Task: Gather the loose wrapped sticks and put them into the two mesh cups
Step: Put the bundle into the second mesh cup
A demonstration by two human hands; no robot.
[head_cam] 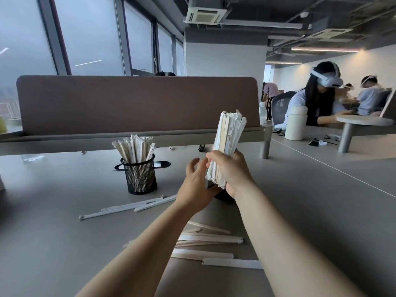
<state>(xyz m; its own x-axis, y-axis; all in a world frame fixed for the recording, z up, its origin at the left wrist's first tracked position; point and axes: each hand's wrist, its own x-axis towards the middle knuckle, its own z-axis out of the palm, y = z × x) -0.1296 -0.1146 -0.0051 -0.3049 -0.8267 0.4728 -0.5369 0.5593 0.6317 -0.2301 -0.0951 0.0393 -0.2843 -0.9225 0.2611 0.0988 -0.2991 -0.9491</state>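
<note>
The head view showed a grey table [64, 243] in an open office, with a brown divider panel [137, 103] across the middle of the frame, windows in the upper left and a person in a white headset [321, 97] at the right edge. Left of centre stood a black mesh cup [141, 179] packed with upright wrapped sticks. At centre the right hand [230, 174] curled its fingers round the lower part of a thick bundle of sticks [229, 136], held upright. The left hand [196, 187], fingers loosely spread, touched the bundle's lower left side. A dark object [222, 197] beneath both hands was mostly hidden. Loose sticks [205, 240] lay lower centre, between the forearms
</note>
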